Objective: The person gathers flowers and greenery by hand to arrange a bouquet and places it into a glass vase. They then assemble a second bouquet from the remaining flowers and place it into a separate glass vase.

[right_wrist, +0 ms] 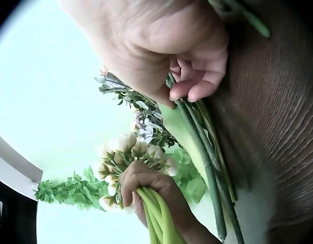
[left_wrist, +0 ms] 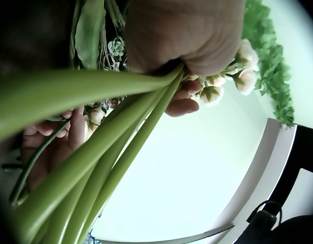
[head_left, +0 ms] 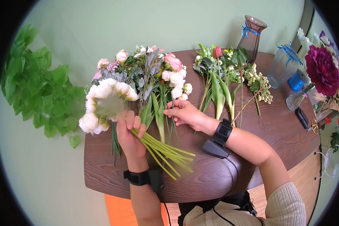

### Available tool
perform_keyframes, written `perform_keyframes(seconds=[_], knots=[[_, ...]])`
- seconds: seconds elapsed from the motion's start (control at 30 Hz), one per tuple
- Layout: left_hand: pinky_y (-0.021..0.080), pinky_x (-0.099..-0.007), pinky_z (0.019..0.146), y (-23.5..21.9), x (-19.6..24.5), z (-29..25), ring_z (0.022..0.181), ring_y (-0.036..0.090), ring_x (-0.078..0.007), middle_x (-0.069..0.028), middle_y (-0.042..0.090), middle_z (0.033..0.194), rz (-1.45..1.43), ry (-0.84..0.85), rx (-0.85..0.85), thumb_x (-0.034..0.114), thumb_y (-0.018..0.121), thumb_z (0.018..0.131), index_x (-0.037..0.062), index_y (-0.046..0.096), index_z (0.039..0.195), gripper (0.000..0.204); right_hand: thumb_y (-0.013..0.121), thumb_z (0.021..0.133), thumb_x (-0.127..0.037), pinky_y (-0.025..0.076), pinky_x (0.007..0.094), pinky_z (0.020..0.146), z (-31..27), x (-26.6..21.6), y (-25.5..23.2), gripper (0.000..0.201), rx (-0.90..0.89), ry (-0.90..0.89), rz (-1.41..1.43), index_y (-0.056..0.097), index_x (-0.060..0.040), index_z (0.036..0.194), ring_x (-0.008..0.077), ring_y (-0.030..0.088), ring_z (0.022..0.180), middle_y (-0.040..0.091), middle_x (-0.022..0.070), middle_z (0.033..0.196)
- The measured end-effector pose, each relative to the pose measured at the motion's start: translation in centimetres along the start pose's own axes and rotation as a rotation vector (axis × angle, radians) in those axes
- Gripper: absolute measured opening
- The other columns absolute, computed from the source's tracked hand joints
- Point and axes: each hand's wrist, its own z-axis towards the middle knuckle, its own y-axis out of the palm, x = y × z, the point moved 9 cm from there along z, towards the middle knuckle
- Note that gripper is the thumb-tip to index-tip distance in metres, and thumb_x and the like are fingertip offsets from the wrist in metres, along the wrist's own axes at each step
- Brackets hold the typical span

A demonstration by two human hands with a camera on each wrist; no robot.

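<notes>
My left hand [head_left: 132, 135] grips a bunch of white artificial flowers, its round blooms [head_left: 89, 122] at the upper left and its thick light-green stems [head_left: 158, 150] fanning down to the right. In the left wrist view those stems [left_wrist: 121, 127] run out below the curled fingers. Over the table, my right hand [head_left: 192, 116] pinches thin dark-green stems [right_wrist: 210, 168] between thumb and fingers. Right above it are white roses [head_left: 177, 81]. Beside these stems hangs a broad tulip-like leaf [head_left: 159, 120]. Pink flowers [head_left: 173, 61] and grey-green foliage [head_left: 147, 79] lie behind both hands.
More stems with a red tulip [head_left: 217, 52] and white berries [head_left: 260, 84] lie on the dark wooden table [head_left: 214, 173]. At the back right stand a purple glass vase [head_left: 250, 41], a clear vase [head_left: 282, 67] and a blue ribbon spool [head_left: 297, 80]. Green leaves [head_left: 45, 86] hang on the left wall.
</notes>
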Motion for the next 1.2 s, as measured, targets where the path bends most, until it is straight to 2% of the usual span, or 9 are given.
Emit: perform_keyframes(seconds=[0.33, 0.37, 0.6, 0.67, 0.8, 0.9, 0.93, 1.0, 1.2], knots=[[0.024, -0.0159, 0.043, -0.4, 0.0, 0.2, 0.055, 0.024, -0.0039, 0.0040, 0.030, 0.067, 0.002, 0.007, 0.027, 0.023, 0.035, 0.094, 0.0081, 0.038, 0.094, 0.016, 0.065, 0.078, -0.023, 0.044, 0.0148, 0.045, -0.3, 0.3, 1.9, 0.031, -0.100, 0.107, 0.038, 0.050, -0.0043, 0.098, 0.0020, 0.050, 0.052, 0.058, -0.0011, 0.077], [0.025, -0.0159, 0.043, -0.4, -0.1, 0.1, 0.055, 0.024, -0.0039, 0.0039, 0.029, 0.067, 0.008, 0.004, 0.028, 0.024, 0.035, 0.095, 0.0081, 0.038, 0.094, 0.016, 0.065, 0.077, -0.026, 0.040, 0.0141, 0.041, 0.1, 0.3, 2.3, 0.027, -0.109, 0.098, 0.049, 0.052, -0.0044, 0.087, 0.0017, 0.048, 0.049, 0.060, -0.0007, 0.074], [0.026, -0.0162, 0.043, -0.4, -0.2, 0.1, 0.055, 0.024, -0.0042, 0.0037, 0.030, 0.067, -0.014, 0.000, 0.014, 0.024, 0.034, 0.095, 0.0079, 0.038, 0.094, 0.016, 0.066, 0.076, -0.024, 0.038, 0.0148, 0.038, 2.1, 0.3, 2.9, 0.027, -0.048, 0.062, -0.038, 0.054, -0.0033, 0.088, 0.0026, 0.046, 0.045, 0.059, 0.0002, 0.073], [0.026, -0.0162, 0.044, -0.4, -0.1, 0.2, 0.055, 0.024, -0.0042, 0.0037, 0.030, 0.067, -0.022, 0.002, 0.011, 0.024, 0.034, 0.095, 0.0080, 0.038, 0.094, 0.016, 0.066, 0.075, -0.023, 0.040, 0.0178, 0.039, 2.4, -0.4, 1.8, 0.032, 0.128, -0.026, -0.160, 0.053, -0.0015, 0.094, 0.0065, 0.049, 0.051, 0.057, 0.0036, 0.076], [0.027, -0.0163, 0.044, -0.4, -0.3, 0.1, 0.055, 0.024, -0.0043, 0.0038, 0.030, 0.067, -0.051, -0.008, -0.003, 0.024, 0.035, 0.094, 0.0081, 0.038, 0.094, 0.016, 0.064, 0.077, -0.023, 0.044, 0.0195, 0.053, 1.8, -1.1, 1.3, 0.027, 0.176, -0.053, -0.236, 0.051, -0.0046, 0.093, 0.0067, 0.052, 0.068, 0.054, 0.0020, 0.085], [0.027, -0.0162, 0.044, -0.4, -0.5, 0.1, 0.055, 0.024, -0.0044, 0.0038, 0.030, 0.067, -0.073, -0.013, -0.003, 0.023, 0.036, 0.094, 0.0082, 0.038, 0.094, 0.015, 0.061, 0.079, -0.017, 0.044, 0.0261, 0.074, 3.6, -0.6, 1.4, 0.022, 0.100, -0.087, -0.020, 0.053, -0.0039, 0.094, 0.0085, 0.053, 0.080, 0.054, 0.0020, 0.087], [0.027, -0.0162, 0.044, -0.4, -0.5, 0.1, 0.055, 0.024, -0.0044, 0.0038, 0.030, 0.067, -0.073, -0.010, -0.003, 0.023, 0.036, 0.094, 0.0082, 0.038, 0.094, 0.015, 0.061, 0.079, -0.017, 0.044, 0.0261, 0.074, 3.4, -0.7, 1.7, 0.022, 0.098, -0.088, -0.022, 0.053, -0.0039, 0.094, 0.0085, 0.053, 0.080, 0.054, 0.0020, 0.087], [0.027, -0.0162, 0.044, -0.5, -0.6, 0.1, 0.056, 0.025, -0.0044, 0.0039, 0.030, 0.067, -0.094, -0.018, 0.010, 0.023, 0.037, 0.094, 0.0082, 0.038, 0.094, 0.015, 0.058, 0.080, -0.012, 0.045, 0.0261, 0.073, 3.0, -1.2, 2.8, 0.017, -0.008, -0.125, 0.424, 0.053, -0.0032, 0.094, 0.0103, 0.054, 0.080, 0.056, 0.0017, 0.087], [0.027, -0.0161, 0.044, -0.6, -0.7, 0.0, 0.056, 0.025, -0.0044, 0.0039, 0.030, 0.068, -0.124, -0.034, 0.034, 0.024, 0.038, 0.093, 0.0077, 0.039, 0.094, 0.017, 0.058, 0.083, -0.020, 0.046, 0.0263, 0.072, 4.0, 0.1, 2.0, 0.023, 0.086, -0.087, 0.463, 0.053, -0.0023, 0.097, 0.0112, 0.056, 0.080, 0.059, 0.0039, 0.090]])
